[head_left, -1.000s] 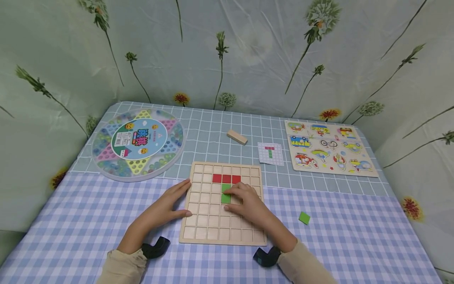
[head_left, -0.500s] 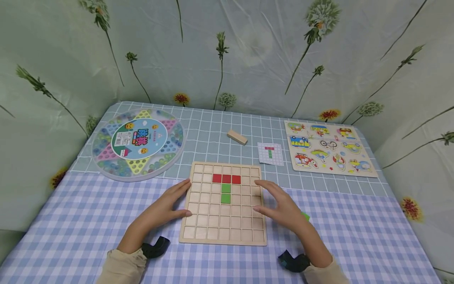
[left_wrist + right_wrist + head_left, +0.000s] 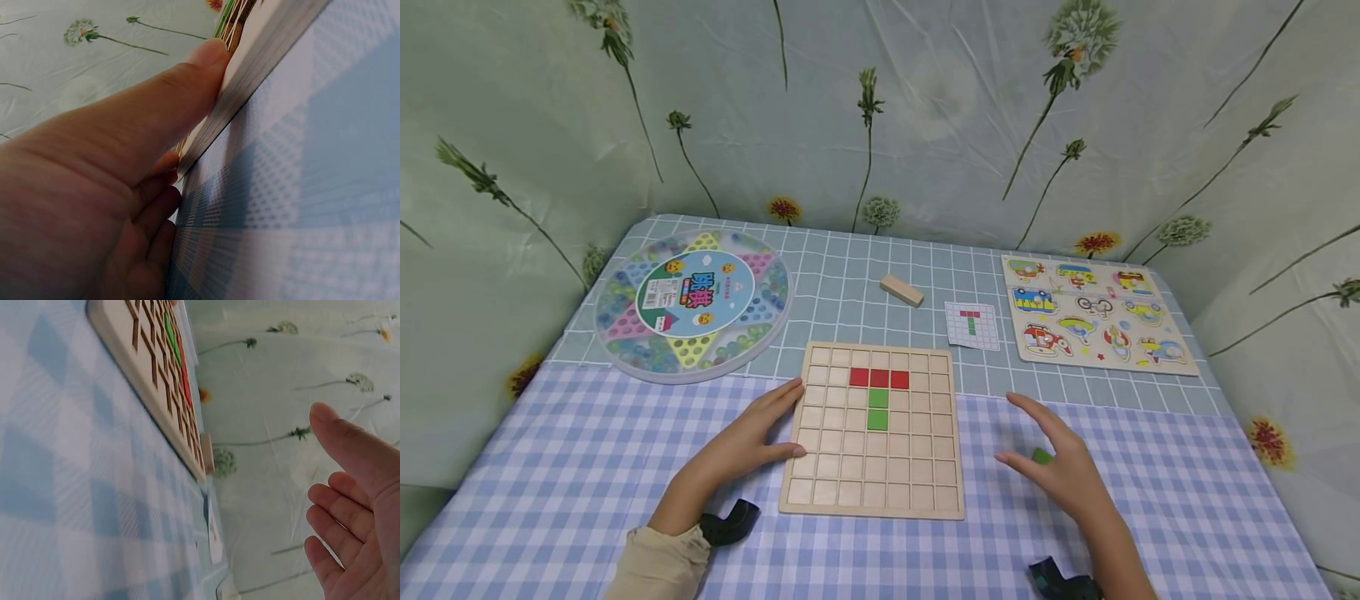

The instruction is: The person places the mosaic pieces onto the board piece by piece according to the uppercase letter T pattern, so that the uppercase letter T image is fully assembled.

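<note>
A wooden grid board (image 3: 917, 472) lies in the middle of the table in the head view. Three red square tiles (image 3: 879, 378) form a row in it, and two green square tiles (image 3: 877, 419) run down from the middle one. My left hand (image 3: 760, 429) rests against the board's left edge; in the left wrist view its thumb (image 3: 187, 78) lies on the rim. Right of the board, my right hand (image 3: 1067, 475) is spread with nothing between thumb and fingers. A loose green tile (image 3: 1042, 456) shows just behind it, partly hidden by that hand.
Behind the board are a wooden block (image 3: 902, 290) and a paper card (image 3: 972, 326) printed with a red and green T shape. A round Chinese checkers set (image 3: 760, 350) lies back left, a vehicle puzzle board (image 3: 1105, 333) back right. Patterned cloth hangs behind the table.
My right hand has left the green tiles in the grid and moved right, off the board, to the loose green tile. The left hand has stayed at the board's edge.
</note>
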`<state>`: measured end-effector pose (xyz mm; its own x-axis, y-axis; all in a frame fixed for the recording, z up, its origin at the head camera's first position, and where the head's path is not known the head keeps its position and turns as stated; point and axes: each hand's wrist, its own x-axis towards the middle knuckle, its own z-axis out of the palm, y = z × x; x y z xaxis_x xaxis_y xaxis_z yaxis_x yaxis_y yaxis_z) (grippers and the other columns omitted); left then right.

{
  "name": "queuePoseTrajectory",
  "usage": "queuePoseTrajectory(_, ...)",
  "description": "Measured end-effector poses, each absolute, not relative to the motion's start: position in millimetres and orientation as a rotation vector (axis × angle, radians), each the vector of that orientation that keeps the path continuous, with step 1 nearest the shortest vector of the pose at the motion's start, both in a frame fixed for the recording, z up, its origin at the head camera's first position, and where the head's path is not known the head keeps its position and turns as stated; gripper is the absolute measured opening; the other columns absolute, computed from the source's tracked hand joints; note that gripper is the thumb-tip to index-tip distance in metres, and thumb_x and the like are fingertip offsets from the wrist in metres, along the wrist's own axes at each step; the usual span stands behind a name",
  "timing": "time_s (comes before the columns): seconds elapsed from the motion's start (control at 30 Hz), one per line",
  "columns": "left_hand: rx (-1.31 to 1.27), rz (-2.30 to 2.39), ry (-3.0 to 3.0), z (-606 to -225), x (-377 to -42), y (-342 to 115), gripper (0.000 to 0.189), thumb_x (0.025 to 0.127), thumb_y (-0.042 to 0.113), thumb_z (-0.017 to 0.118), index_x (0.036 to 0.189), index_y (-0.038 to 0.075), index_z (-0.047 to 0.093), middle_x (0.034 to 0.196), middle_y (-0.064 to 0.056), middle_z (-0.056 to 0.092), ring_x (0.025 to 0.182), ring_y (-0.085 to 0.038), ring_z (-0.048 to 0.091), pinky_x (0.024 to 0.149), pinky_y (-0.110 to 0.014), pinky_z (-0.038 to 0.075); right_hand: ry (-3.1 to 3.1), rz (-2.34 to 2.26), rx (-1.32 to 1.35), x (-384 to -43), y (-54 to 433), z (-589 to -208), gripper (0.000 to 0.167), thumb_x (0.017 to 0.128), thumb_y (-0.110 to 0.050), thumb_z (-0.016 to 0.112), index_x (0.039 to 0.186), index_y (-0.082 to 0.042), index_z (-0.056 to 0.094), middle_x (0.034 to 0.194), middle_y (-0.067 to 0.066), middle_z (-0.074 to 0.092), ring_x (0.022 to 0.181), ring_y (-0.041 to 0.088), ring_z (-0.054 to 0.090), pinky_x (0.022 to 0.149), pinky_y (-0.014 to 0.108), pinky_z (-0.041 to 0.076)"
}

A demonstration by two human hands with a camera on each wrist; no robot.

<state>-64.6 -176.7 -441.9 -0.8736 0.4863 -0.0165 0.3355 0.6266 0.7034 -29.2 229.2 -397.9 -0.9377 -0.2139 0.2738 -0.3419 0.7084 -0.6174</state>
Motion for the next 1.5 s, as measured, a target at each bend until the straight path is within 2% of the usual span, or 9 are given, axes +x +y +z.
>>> queuePoseTrajectory(0.17, 0.676, 1.084, 2.644, -442.4, -64.8, -177.1, 0.087, 0.077, 0.042, 0.067, 0.141, 0.002, 0.026, 0.146, -0.012, 0.02, 0.131, -0.033, 0.019, 0.1, -0.05, 0.024, -2.69, 1.01, 0.422, -24.4, 237.4, -404.6, 0.075, 0.062, -0.015, 0.082, 0.129, -0.014, 0.05, 0.125, 0.006, 0.052, 0.117, 0.014, 0.044, 0.093, 0.008, 0.026)
queuePoseTrajectory(0.33, 0.697, 1.087, 2.661, -443.4, -64.5, -177.6, 0.087, 0.076, 0.041, 0.068, 0.141, 0.001, 0.026, 0.146, -0.013, 0.021, 0.13, -0.035, 0.02, 0.099, -0.051, 0.024, -2.689, 0.988, 0.368, -20.8, 242.0, -410.5, 0.073, 0.06, -0.013, 0.083, 0.126, -0.009, 0.052, 0.123, 0.009, 0.054, 0.114, 0.021, 0.046, 0.093, 0.007, 0.024)
queuePoseTrajectory(0.77, 0.654, 1.085, 2.629, -440.8, -63.8, -177.2, 0.087, 0.076, 0.038, 0.07, 0.142, 0.004, 0.025, 0.147, -0.01, 0.019, 0.131, -0.032, 0.018, 0.101, -0.049, 0.023, -2.671, 1.069, 0.331, -13.6, 253.5, -427.4, 0.068, 0.06, -0.006, 0.081, 0.122, -0.003, 0.053, 0.118, 0.012, 0.056, 0.114, -0.008, 0.036, 0.092, 0.006, 0.024)
queuePoseTrajectory(1.03, 0.65, 1.077, 2.634, -441.8, -64.4, -177.2, 0.088, 0.076, 0.04, 0.069, 0.142, 0.005, 0.024, 0.147, -0.01, 0.018, 0.131, -0.032, 0.018, 0.101, -0.05, 0.023, -2.711, 1.051, 0.322, -11.7, 261.5, -435.4, 0.064, 0.061, -0.002, 0.08, 0.12, -0.001, 0.054, 0.117, 0.014, 0.056, 0.113, -0.013, 0.032, 0.093, 0.005, 0.021)
queuePoseTrajectory(1.13, 0.651, 1.074, 2.633, -442.0, -64.5, -177.2, 0.088, 0.076, 0.041, 0.069, 0.142, 0.005, 0.024, 0.147, -0.009, 0.018, 0.132, -0.032, 0.018, 0.101, -0.049, 0.023, -2.753, 1.028, 0.292, -10.0, 263.9, -436.6, 0.062, 0.063, -0.005, 0.08, 0.119, -0.001, 0.054, 0.116, 0.014, 0.057, 0.113, -0.008, 0.036, 0.092, 0.003, 0.019)
queuePoseTrajectory(1.2, 0.652, 1.072, 2.636, -442.2, -64.6, -177.1, 0.088, 0.076, 0.041, 0.069, 0.142, 0.005, 0.024, 0.147, -0.009, 0.018, 0.132, -0.031, 0.018, 0.101, -0.049, 0.023, -2.791, 1.006, 0.262, -9.0, 265.5, -437.0, 0.061, 0.064, -0.007, 0.079, 0.119, -0.001, 0.053, 0.116, 0.014, 0.057, 0.114, 0.003, 0.041, 0.092, 0.002, 0.017)
queuePoseTrajectory(1.27, 0.654, 1.074, 2.637, -442.5, -64.7, -177.1, 0.088, 0.076, 0.041, 0.069, 0.142, 0.005, 0.024, 0.147, -0.009, 0.018, 0.131, -0.032, 0.018, 0.101, -0.049, 0.023, -2.836, 0.975, 0.227, -8.0, 266.9, -437.2, 0.06, 0.065, -0.01, 0.079, 0.119, -0.001, 0.053, 0.116, 0.014, 0.056, 0.114, 0.017, 0.045, 0.094, 0.005, 0.019)
queuePoseTrajectory(1.33, 0.656, 1.074, 2.64, -442.8, -64.7, -177.3, 0.088, 0.076, 0.041, 0.069, 0.142, 0.005, 0.024, 0.147, -0.009, 0.018, 0.131, -0.032, 0.018, 0.101, -0.05, 0.023, -2.876, 0.953, 0.203, -7.9, 268.1, -437.3, 0.059, 0.066, -0.011, 0.079, 0.119, -0.001, 0.053, 0.117, 0.016, 0.056, 0.112, 0.029, 0.046, 0.098, 0.016, 0.024)
queuePoseTrajectory(1.5, 0.664, 1.083, 2.643, -443.4, -64.7, -177.8, 0.088, 0.076, 0.041, 0.069, 0.142, 0.005, 0.024, 0.147, -0.009, 0.018, 0.131, -0.032, 0.019, 0.101, -0.05, 0.023, -2.931, 0.934, 0.165, -9.0, 269.8, -437.6, 0.054, 0.068, -0.01, 0.077, 0.116, 0.001, 0.054, 0.115, 0.018, 0.054, 0.11, 0.035, 0.046, 0.093, 0.047, 0.031)
